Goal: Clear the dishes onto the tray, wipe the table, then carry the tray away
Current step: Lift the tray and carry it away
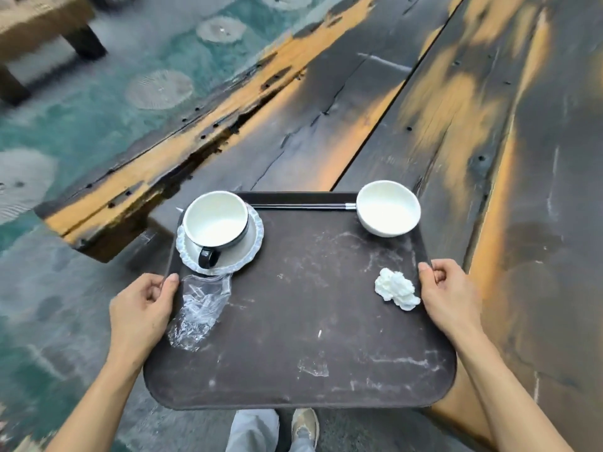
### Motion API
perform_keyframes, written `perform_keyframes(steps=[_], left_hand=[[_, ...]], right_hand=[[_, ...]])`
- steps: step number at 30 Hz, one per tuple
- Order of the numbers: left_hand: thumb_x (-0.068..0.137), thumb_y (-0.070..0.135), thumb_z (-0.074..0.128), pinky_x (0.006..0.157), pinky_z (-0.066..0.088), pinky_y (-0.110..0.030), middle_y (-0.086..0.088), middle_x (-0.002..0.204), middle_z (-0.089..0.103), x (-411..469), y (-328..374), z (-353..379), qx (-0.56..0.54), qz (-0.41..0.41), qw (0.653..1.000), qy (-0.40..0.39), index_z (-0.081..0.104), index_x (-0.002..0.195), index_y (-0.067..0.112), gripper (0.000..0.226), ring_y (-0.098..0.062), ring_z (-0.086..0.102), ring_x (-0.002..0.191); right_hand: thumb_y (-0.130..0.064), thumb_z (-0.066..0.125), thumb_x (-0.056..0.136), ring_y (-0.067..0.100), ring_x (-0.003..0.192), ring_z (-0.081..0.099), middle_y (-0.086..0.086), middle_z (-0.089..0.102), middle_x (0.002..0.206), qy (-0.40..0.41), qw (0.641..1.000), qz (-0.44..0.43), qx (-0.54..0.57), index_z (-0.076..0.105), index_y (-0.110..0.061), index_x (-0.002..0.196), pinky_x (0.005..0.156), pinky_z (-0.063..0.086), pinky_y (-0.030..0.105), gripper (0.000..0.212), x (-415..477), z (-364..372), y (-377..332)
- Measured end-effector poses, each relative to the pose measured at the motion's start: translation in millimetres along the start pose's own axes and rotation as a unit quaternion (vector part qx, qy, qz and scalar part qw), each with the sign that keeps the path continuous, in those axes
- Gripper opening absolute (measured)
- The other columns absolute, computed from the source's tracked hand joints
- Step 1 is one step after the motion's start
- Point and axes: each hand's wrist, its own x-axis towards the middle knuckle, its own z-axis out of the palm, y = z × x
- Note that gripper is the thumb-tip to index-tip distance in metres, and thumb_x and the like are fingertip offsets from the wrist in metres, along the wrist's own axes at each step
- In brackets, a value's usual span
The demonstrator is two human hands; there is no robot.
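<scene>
The dark tray [293,321] is held over the wooden table's [424,109] near edge, left hand [143,308] and right hand [447,295] clamped on its side rims. On the tray: cup [215,220] on saucer [251,243], bowl [388,212] hiding the chopsticks' [300,207] tip, crumpled tissue [396,288], and plastic wrapper [199,308].

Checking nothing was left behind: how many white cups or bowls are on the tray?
2: a cup on its saucer at the far left, a bowl at the far right. None looks hidden.
</scene>
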Motion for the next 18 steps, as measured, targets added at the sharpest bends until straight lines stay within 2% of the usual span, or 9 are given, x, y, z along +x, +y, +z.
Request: perform_keyframes(steps=[2, 4, 7, 11, 15, 18], left_hand=[[0.093, 0.039, 0.068, 0.059, 0.039, -0.023, 0.0, 0.053, 0.057, -13.2, -2.2, -32.8, 0.0, -0.018, 0.999, 0.026, 0.064, 0.072, 0.019, 0.029, -0.009, 0.054, 0.057], [0.093, 0.037, 0.068, 0.056, 0.037, -0.015, 0.0, 0.053, 0.058, -24.9, -4.4, -61.2, -0.003, -0.035, 0.998, 0.047, 0.064, 0.072, 0.018, 0.029, -0.007, 0.054, 0.056], [0.092, 0.035, 0.068, 0.055, 0.036, -0.011, 0.005, 0.058, 0.06, -43.0, -11.1, -103.9, -0.006, -0.063, 0.994, 0.085, 0.064, 0.07, 0.019, 0.028, -0.006, 0.053, 0.054], [0.091, 0.033, 0.071, 0.055, 0.035, -0.014, 0.005, 0.055, 0.059, -63.4, -30.2, -154.6, 0.001, -0.108, 0.985, 0.138, 0.062, 0.067, 0.018, 0.029, -0.007, 0.051, 0.051], [0.091, 0.032, 0.071, 0.06, 0.039, -0.026, 0.0, 0.052, 0.057, -79.2, -49.6, -202.2, 0.013, -0.142, 0.975, 0.173, 0.062, 0.067, 0.018, 0.029, -0.019, 0.055, 0.055], [0.09, 0.032, 0.072, 0.06, 0.039, -0.022, 0.0, 0.051, 0.057, -86.2, -66.5, -236.9, 0.023, -0.159, 0.966, 0.203, 0.062, 0.066, 0.017, 0.029, -0.011, 0.054, 0.053]], right_hand=[[-0.044, 0.054, 0.095, 0.001, 0.066, 0.055, -0.009, 0.062, 0.065, -0.012, 1.0, -0.018, -0.005, 0.057, -0.027, 0.083, 0.055, 0.034, 0.022, 0.021, -7.5, -5.9, -26.4], [-0.042, 0.054, 0.095, 0.001, 0.069, 0.056, -0.009, 0.064, 0.066, -0.028, 0.999, -0.036, 0.013, 0.059, -0.026, 0.085, 0.06, 0.037, 0.03, 0.02, -13.8, -8.6, -50.2], [-0.04, 0.057, 0.094, 0.001, 0.071, 0.057, -0.008, 0.065, 0.065, -0.061, 0.996, -0.053, 0.038, 0.061, -0.023, 0.084, 0.065, 0.036, 0.032, 0.02, -24.4, -6.1, -87.8], [-0.041, 0.06, 0.093, 0.021, 0.077, 0.06, -0.008, 0.066, 0.068, -0.109, 0.99, -0.084, 0.037, 0.062, -0.021, 0.083, 0.071, 0.037, 0.032, 0.022, -38.9, 10.3, -134.1], [-0.043, 0.058, 0.093, 0.025, 0.081, 0.059, -0.006, 0.066, 0.072, -0.15, 0.98, -0.124, 0.034, 0.059, -0.023, 0.081, 0.072, 0.039, 0.035, 0.023, -58.2, 34.3, -180.2], [-0.039, 0.058, 0.094, 0.029, 0.079, 0.057, -0.006, 0.063, 0.07, -0.168, 0.972, -0.164, 0.027, 0.059, -0.02, 0.08, 0.071, 0.037, 0.035, 0.023, -75.0, 54.3, -217.8]])
